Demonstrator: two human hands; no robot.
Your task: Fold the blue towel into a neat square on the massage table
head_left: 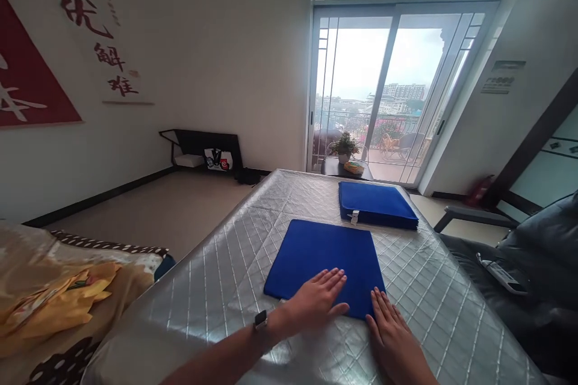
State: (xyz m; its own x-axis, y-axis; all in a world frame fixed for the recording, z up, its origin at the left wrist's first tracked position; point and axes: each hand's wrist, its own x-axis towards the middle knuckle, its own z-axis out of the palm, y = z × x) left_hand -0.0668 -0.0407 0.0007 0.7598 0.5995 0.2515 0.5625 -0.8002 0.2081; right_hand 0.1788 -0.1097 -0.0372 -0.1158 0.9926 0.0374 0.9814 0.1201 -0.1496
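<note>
A flat blue fabric panel [325,252] lies on the silver quilted table cover [217,289] in front of me. My left hand [318,298], with a watch [261,319] on the wrist, rests over the panel's near part, fingers stretched out and thumb apart. At the panel's near right corner is my right hand [391,325], flat, its fingertips along the edge. Neither hand grips anything. Farther back sits a stack of folded blue fabric [377,201] with a white tag [355,216] hanging from its near side.
A black leather armchair [533,271] with a white remote-like device [501,274] stands at the right. To the left is a bed or sofa with yellow cloth [58,301]. A potted plant [344,147] stands before the sliding glass door [383,96].
</note>
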